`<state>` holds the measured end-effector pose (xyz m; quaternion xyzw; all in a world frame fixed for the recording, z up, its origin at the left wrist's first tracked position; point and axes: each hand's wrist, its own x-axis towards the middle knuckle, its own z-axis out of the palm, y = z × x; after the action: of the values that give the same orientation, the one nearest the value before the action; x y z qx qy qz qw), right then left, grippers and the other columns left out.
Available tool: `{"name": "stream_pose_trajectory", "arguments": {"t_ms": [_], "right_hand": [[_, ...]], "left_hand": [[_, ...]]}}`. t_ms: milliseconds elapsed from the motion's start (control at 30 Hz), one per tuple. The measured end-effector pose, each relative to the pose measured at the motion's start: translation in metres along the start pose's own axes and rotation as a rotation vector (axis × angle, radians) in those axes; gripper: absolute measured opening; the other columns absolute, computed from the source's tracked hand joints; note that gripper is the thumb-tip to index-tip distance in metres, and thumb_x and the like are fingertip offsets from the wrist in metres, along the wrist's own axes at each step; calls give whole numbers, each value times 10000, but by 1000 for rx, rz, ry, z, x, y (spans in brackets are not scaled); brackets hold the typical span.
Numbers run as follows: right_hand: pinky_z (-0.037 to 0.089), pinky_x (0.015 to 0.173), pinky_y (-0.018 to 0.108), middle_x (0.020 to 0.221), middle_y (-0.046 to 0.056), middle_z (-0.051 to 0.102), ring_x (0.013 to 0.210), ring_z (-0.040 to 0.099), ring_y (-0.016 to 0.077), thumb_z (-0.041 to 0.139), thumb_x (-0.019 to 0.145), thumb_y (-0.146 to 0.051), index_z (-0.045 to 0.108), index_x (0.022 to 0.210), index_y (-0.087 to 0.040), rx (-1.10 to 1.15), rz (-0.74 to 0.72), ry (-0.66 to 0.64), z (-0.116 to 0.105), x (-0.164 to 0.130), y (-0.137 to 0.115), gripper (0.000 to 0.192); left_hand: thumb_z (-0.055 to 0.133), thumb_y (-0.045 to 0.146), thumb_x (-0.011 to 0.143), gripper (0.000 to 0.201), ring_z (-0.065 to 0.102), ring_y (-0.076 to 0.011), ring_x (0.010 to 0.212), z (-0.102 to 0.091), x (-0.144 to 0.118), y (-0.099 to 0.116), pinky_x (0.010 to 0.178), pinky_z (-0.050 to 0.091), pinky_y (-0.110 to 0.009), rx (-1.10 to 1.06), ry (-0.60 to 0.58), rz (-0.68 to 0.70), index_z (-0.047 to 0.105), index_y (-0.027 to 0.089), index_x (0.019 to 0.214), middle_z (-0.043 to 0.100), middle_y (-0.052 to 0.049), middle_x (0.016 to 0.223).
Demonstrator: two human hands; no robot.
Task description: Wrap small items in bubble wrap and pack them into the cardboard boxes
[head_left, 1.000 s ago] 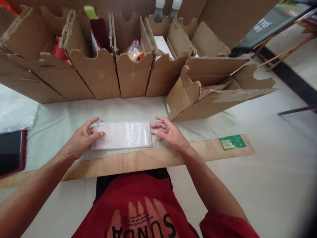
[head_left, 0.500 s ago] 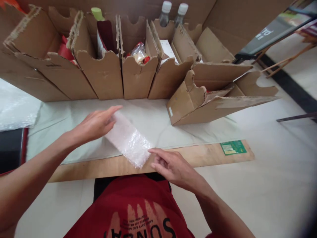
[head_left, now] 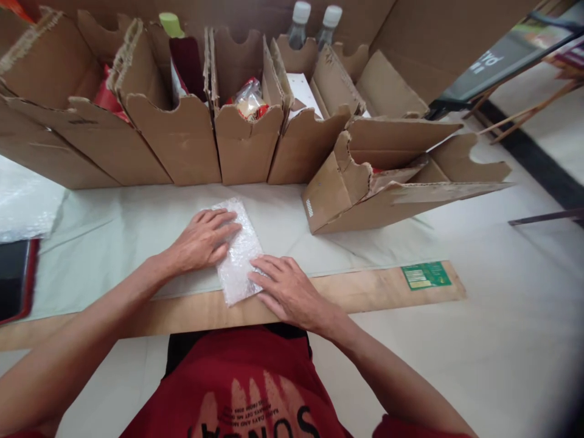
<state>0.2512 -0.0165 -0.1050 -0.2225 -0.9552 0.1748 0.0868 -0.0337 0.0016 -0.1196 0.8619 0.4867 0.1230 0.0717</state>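
Near the front edge of a cloth-covered table (head_left: 114, 225), below a row of open cardboard boxes (head_left: 182, 140), a bubble-wrapped packet (head_left: 237, 258) is pressed flat under the left hand (head_left: 201, 240) and right hand (head_left: 285, 289), fingers spread, nothing grasped.

Bubble-wrap packet (head_left: 237, 255) on table (head_left: 114, 225), cardboard boxes (head_left: 241, 140) behind, bottles (head_left: 312, 24) beyond
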Motion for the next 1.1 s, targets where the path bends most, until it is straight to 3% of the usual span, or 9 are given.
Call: {"name": "stream_pose_trajectory", "arguments": {"t_ms": [133, 233, 400, 500, 667, 767, 833, 1000, 1100], "right_hand": [[481, 990, 436, 1408, 159, 682, 1349, 575, 294, 513, 1059, -164, 663, 1258, -176, -90, -32, 99, 11, 5, 1, 248], [471, 915, 398, 1254, 126, 750, 1144, 651, 258, 457, 1060, -117, 678, 1198, -176, -133, -86, 114, 9, 11, -6, 267], [450, 804, 363, 930, 70, 766, 831, 637, 212, 453, 1052, -103, 703, 1076, -157, -106, -135, 43, 2, 22, -20, 257], [488, 840, 343, 946, 72, 785, 879, 681, 211, 521, 1033, -122, 729, 1097, -166, 49, -70, 34, 3, 30, -16, 222], [555, 900, 318, 1149, 59, 806, 1027, 746, 194, 524, 1068, -230, 734, 1208, -207, 378, 137, 152, -1, 34, -5, 253], [559, 887, 369, 1126, 84, 796, 1009, 737, 218, 575, 1042, -249, 724, 1191, -206, 261, 124, 418, -9, 19, -11, 215], [539, 863, 386, 1072, 85, 790, 969, 721, 222, 603, 1008, -191, 717, 1165, -208, 116, 33, 504, -10, 9, -17, 195], [486, 956, 426, 1251, 124, 759, 1180, 660, 272, 587, 1027, -209, 689, 1234, -172, -59, -107, 290, 9, 14, -12, 233], [471, 947, 416, 1223, 123, 771, 1138, 665, 262, 536, 1062, -197, 700, 1228, -159, -30, -65, 250, 15, 28, 1, 236]], "left_hand": [[508, 199, 847, 534, 530, -391, 1402, -2, 12, -10, 1135, 437, -604, -36, -56, -21, 677, 189, 1353, 606, -162, 1513], [544, 217, 834, 530, 490, -378, 1456, -15, 9, -8, 1173, 409, -594, -117, -75, -51, 687, 221, 1345, 592, -128, 1541], [589, 303, 959, 457, 536, -320, 1431, -39, -41, 36, 1185, 433, -542, -363, 101, -74, 616, 292, 1415, 649, -96, 1470], [704, 379, 936, 624, 607, -319, 1318, -33, -75, 69, 1105, 506, -513, -388, 151, -55, 500, 285, 1518, 677, -134, 1395], [537, 152, 1010, 311, 671, -166, 814, -2, -81, 82, 750, 570, -304, -356, 328, -285, 648, 204, 1296, 705, -39, 916], [562, 192, 997, 272, 632, -135, 701, 5, -70, 77, 646, 535, -254, -374, 351, -390, 689, 168, 1236, 654, -7, 817], [571, 204, 985, 290, 627, -126, 677, 7, -66, 73, 619, 524, -240, -381, 349, -409, 695, 158, 1243, 639, 2, 799], [571, 177, 986, 298, 621, -131, 662, 9, -66, 72, 638, 536, -250, -283, 371, -384, 676, 142, 1262, 627, 10, 772], [609, 198, 997, 335, 686, -200, 889, 4, -70, 79, 804, 584, -334, -175, 450, -325, 622, 133, 1325, 701, -88, 1002]]}}
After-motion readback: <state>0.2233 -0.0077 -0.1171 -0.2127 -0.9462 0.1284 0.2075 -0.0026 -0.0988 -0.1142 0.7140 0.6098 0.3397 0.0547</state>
